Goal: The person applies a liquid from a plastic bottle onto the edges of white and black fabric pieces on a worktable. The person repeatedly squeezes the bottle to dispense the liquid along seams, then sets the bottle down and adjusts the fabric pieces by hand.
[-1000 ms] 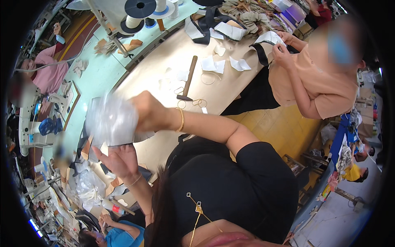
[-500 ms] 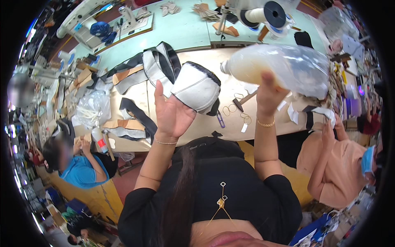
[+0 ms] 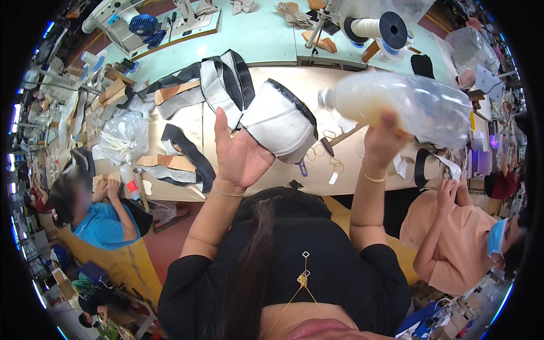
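My left hand [image 3: 241, 158] holds up a white, cup-shaped stitched piece [image 3: 280, 124] with a fuzzy black edge. Its thumb stands free, and the fingers are partly hidden under the piece. My right hand [image 3: 386, 141] is closed round a large translucent plastic bottle [image 3: 419, 105], which lies nearly level with its narrow end toward the white piece. Some brownish content or stain shows through the bottle's lower side. Below it on the table are a hammer [image 3: 344, 137], thin tan rings [image 3: 335, 164] and a small purple tool [image 3: 303, 168].
Black and white cut strips [image 3: 218, 93] and tan-lined pieces [image 3: 167, 164] lie left on the table [image 3: 255, 175]. A clear bag [image 3: 124, 136] sits farther left. Beyond are a thread spool [image 3: 374, 29] and a small blue fan [image 3: 144, 27]. One person sits at each side.
The bottle and my right hand have shifted right and slightly down. The white piece has moved a little right and turned in my left hand.
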